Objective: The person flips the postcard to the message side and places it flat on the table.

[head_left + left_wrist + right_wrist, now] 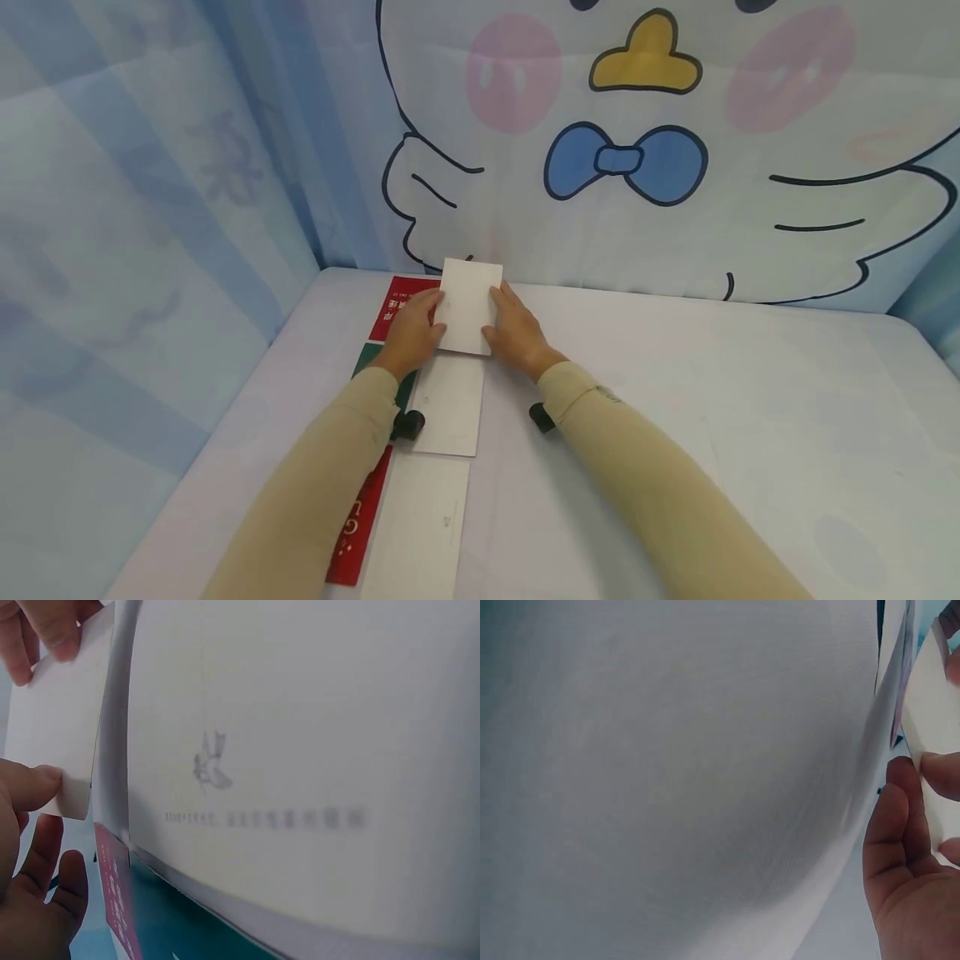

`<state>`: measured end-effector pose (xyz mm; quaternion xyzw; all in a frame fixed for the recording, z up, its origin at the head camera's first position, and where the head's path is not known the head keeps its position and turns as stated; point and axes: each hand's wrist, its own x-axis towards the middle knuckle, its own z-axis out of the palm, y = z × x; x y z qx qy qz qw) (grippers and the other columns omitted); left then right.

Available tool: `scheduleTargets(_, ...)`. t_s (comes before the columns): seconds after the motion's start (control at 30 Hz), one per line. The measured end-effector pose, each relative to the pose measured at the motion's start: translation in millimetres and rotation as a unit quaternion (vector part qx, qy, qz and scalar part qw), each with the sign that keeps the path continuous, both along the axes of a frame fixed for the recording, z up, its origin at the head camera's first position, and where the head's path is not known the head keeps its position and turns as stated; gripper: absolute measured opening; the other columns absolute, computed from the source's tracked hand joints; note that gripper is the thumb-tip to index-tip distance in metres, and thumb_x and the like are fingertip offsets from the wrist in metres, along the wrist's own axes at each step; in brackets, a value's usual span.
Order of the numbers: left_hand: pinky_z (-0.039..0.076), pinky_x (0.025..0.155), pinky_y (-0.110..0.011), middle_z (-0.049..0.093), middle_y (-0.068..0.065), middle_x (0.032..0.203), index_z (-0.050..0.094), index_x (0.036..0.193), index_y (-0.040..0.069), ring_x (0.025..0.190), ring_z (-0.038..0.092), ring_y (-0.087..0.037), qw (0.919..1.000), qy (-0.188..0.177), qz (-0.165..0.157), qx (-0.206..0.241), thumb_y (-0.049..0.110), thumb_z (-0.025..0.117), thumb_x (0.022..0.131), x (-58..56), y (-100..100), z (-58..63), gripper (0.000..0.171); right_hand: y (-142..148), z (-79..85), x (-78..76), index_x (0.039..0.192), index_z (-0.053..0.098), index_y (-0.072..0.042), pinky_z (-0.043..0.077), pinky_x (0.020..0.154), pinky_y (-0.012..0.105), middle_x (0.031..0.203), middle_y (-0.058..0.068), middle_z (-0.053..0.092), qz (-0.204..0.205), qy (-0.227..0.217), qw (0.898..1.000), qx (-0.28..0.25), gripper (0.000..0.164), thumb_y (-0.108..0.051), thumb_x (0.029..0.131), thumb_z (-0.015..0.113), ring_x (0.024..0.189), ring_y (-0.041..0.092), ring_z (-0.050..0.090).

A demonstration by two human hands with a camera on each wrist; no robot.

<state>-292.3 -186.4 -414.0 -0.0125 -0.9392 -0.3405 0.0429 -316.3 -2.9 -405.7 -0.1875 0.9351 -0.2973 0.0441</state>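
Note:
Both hands hold a plain white card [471, 308] by its two long sides, over the far end of the table. My left hand [410, 335] grips the left edge, thumb on the face, and in the left wrist view its fingers [46, 859] reach behind the card. On the right edge, my right hand [519, 335] pinches it likewise; the right wrist view shows its thumb [941, 774] on the face and fingers behind. Just below lies a second white card [448, 408], and nearer still a third white card [416, 529] with small faint print.
Left of the white cards runs a column of coloured cards: a red card [397, 302] at the far end, a green card [365, 357] partly under the left arm, and a red card [360, 533] nearest. A cartoon-printed curtain [480, 208] hangs behind the white table [720, 433].

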Motion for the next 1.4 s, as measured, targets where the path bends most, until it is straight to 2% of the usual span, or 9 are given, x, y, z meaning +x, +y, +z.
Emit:
scheduleTargets(0.27,0.033,0.113,-0.041,0.039,-0.007,0.156,0.044,0.151,0.012,0.145,0.032,-0.026,0.9991,-0.030,0.017,-0.026,0.016,0.073,0.092,-0.7,3.2,-1.0,0.066,-1.9,-1.6,-3.5,0.157,0.023,0.000,0.014,0.120,0.036,0.166,0.014,0.009,-0.005,-0.030,0.999,0.019,0.075,-0.009,0.094,0.063,0.151,0.027,0.014)
scheduleTargets(0.47,0.030,0.112,-0.057,0.042,-0.007,0.155,0.047,0.149,0.013,0.142,0.036,-0.032,0.9955,-0.032,0.027,-0.085,0.020,0.076,0.090,-0.9,5.5,-2.9,0.067,-3.4,0.4,-3.3,0.158,0.023,-0.002,0.012,0.120,0.036,0.167,0.012,0.006,-0.002,-0.058,0.998,0.022,0.077,-0.009,0.093,0.064,0.152,0.026,0.011)
scheduleTargets(0.6,0.029,0.110,-0.061,0.044,-0.008,0.153,0.048,0.149,0.012,0.139,0.038,-0.034,0.9930,-0.041,0.023,-0.108,0.021,0.076,0.090,-0.9,5.7,-3.4,0.065,-3.1,-0.7,-4.3,0.156,0.026,0.000,0.012,0.120,0.037,0.166,0.014,0.009,0.012,-0.061,0.997,0.054,0.074,-0.011,0.094,0.065,0.151,0.027,0.013)
scheduleTargets(0.7,0.030,0.110,-0.059,0.045,-0.009,0.153,0.048,0.149,0.012,0.138,0.038,-0.034,0.9915,-0.062,0.020,-0.112,0.021,0.074,0.092,-1.4,4.4,-4.0,0.064,-3.1,-2.6,-5.8,0.155,0.028,0.001,0.013,0.120,0.037,0.166,0.015,0.012,0.023,-0.061,0.995,0.076,0.072,-0.014,0.096,0.065,0.151,0.027,0.015)
scheduleTargets(0.83,0.030,0.110,-0.058,0.044,-0.008,0.153,0.046,0.150,0.012,0.137,0.036,-0.035,0.9898,-0.084,0.019,-0.114,0.021,0.073,0.093,-2.6,2.7,-4.2,0.064,-3.6,-3.5,-6.9,0.156,0.028,0.000,0.013,0.120,0.037,0.166,0.015,0.012,0.026,-0.069,0.994,0.077,0.071,-0.015,0.096,0.063,0.151,0.027,0.015)
scheduleTargets(1.2,0.029,0.109,-0.060,0.045,-0.009,0.152,0.044,0.151,0.013,0.136,0.037,-0.035,0.9866,-0.110,0.013,-0.120,0.023,0.072,0.093,-1.6,0.6,-3.0,0.065,-3.8,-5.5,-5.4,0.155,0.031,-0.001,0.016,0.120,0.039,0.165,0.013,0.016,0.025,-0.090,0.993,0.075,0.065,-0.015,0.099,0.060,0.150,0.027,0.018)
scheduleTargets(1.4,0.027,0.109,-0.059,0.048,-0.010,0.149,0.046,0.150,0.014,0.135,0.036,-0.034,0.9874,-0.116,0.020,-0.105,0.023,0.070,0.095,-2.1,1.1,-3.3,0.061,-3.1,-3.5,-6.6,0.152,0.033,0.004,0.019,0.119,0.039,0.161,0.019,0.027,0.031,-0.082,0.992,0.087,0.063,-0.017,0.099,0.061,0.148,0.030,0.025)
